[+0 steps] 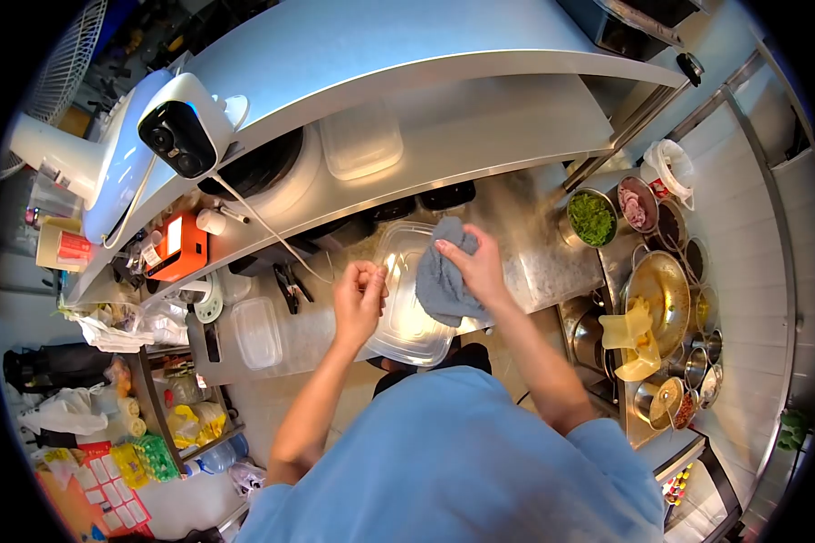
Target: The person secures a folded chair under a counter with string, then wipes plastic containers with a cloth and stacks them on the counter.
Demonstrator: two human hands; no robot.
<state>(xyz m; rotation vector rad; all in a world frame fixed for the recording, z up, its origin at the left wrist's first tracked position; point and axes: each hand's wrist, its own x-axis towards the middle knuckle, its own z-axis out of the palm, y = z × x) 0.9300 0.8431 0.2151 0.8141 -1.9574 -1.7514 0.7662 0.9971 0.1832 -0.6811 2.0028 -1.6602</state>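
A grey cloth (445,276) hangs bunched from my right hand (480,269), the thumb and fingers closed on it. Below it, a clear plastic container or lid (417,333) lies on the steel counter (530,262); the cloth covers part of its right side, and I cannot tell whether the two touch. My left hand (359,297) is by the container's left edge with its fingers curled in. What those fingers hold, if anything, is hidden.
Another clear container (256,333) rests on the counter to the left, near black-handled tools (290,288). A steel shelf (462,113) overhangs the back. On the right stand a pot of chopped greens (592,219), a large pan (668,294) and several small pots. An orange device (179,246) is at left.
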